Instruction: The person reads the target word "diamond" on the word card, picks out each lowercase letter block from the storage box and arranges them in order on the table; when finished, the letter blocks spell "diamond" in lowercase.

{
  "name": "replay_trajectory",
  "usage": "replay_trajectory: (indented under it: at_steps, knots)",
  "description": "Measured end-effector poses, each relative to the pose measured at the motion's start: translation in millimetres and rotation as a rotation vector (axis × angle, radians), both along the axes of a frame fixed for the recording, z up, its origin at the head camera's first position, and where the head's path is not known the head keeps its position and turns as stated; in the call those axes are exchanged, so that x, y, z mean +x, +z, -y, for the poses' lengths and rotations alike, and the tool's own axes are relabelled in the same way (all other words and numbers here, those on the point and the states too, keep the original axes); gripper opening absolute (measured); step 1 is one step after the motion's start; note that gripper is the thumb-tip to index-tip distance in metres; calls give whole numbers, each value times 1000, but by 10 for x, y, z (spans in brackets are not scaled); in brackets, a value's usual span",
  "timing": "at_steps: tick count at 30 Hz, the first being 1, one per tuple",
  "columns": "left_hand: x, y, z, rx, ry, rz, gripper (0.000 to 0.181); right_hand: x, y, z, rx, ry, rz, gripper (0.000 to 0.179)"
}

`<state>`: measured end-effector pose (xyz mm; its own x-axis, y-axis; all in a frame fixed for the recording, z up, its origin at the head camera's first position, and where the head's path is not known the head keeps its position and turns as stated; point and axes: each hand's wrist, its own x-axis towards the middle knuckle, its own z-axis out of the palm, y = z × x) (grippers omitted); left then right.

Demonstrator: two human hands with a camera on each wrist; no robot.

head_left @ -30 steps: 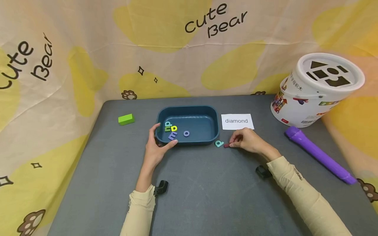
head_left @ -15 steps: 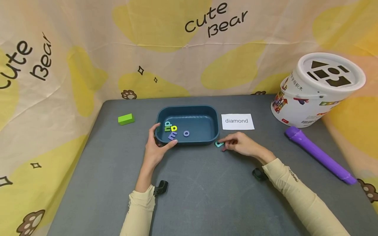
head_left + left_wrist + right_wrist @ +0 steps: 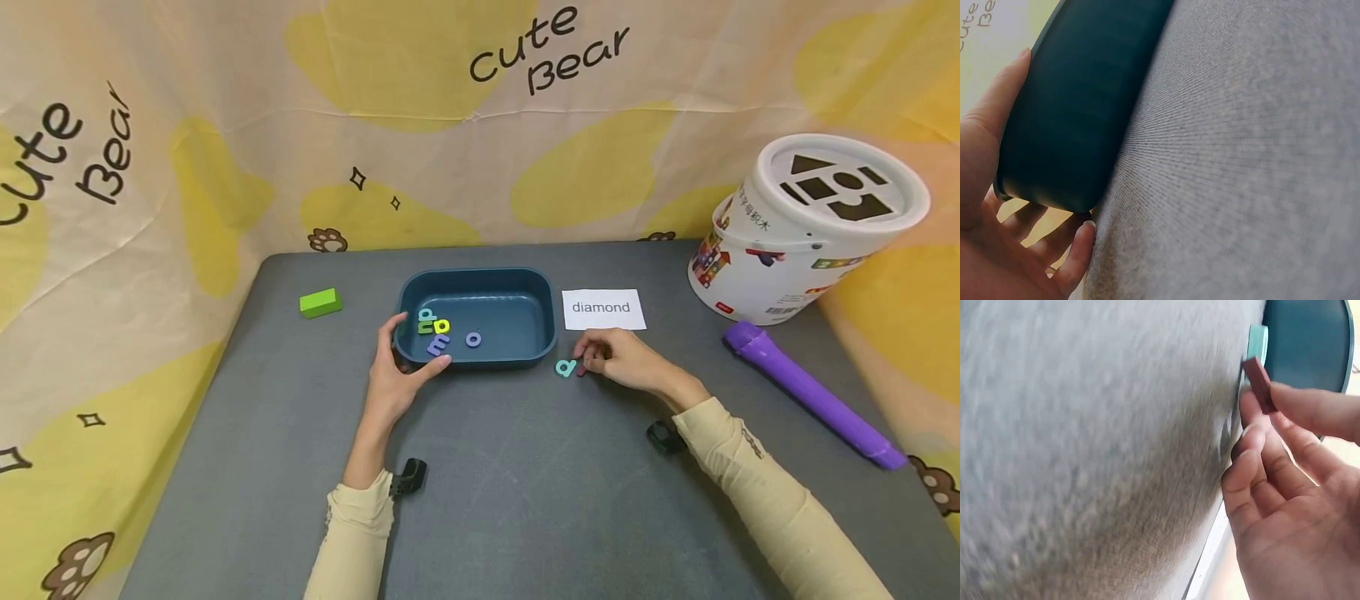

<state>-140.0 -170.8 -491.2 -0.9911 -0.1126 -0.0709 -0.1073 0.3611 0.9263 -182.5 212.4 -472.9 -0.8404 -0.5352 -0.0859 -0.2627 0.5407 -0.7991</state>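
A dark teal tray (image 3: 517,317) with several small coloured letters in it stands on the grey table. My left hand (image 3: 392,390) holds the tray's left end, thumb at the front wall and fingers round the side, as the left wrist view also shows. My right hand (image 3: 626,358) is to the right of the tray, its thumb and fingertips pinching a small dark red bar-shaped piece (image 3: 1259,384). Just left of those fingertips lies a teal letter (image 3: 571,367), shaped like a d or an a. The fingers partly cover the dark red piece in the head view.
A white card (image 3: 603,321) reading "diamond" lies behind my right hand. At the right are a purple stick (image 3: 817,396) and a white bucket (image 3: 787,267) with shape holes in its lid. A green block (image 3: 321,303) sits left of the tray.
My right hand reached left to the teal letter, then came back right. The teal letter has shifted slightly right, away from the tray. The left hand and tray have stayed in place.
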Motion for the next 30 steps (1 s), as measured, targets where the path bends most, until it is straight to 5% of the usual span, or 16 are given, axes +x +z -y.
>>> replay_trajectory:
  at_steps: [11, 17, 21, 30]
  knots:
    - [-2, -6, 0, -6, 0, -1, 102, -72, 2, -14, 44, -11, -48, 10]
    - [-2, 1, -3, -1, -1, -2, 101, 22, -9, 104, 123, -64, -132, 33]
    - [-5, 1, -5, -1, -3, -4, 102, 70, -14, 150, 145, -86, -179, 33]
    - [2, 6, -1, -2, -2, -1, 102, 47, 43, 181, 136, -77, -181, 45]
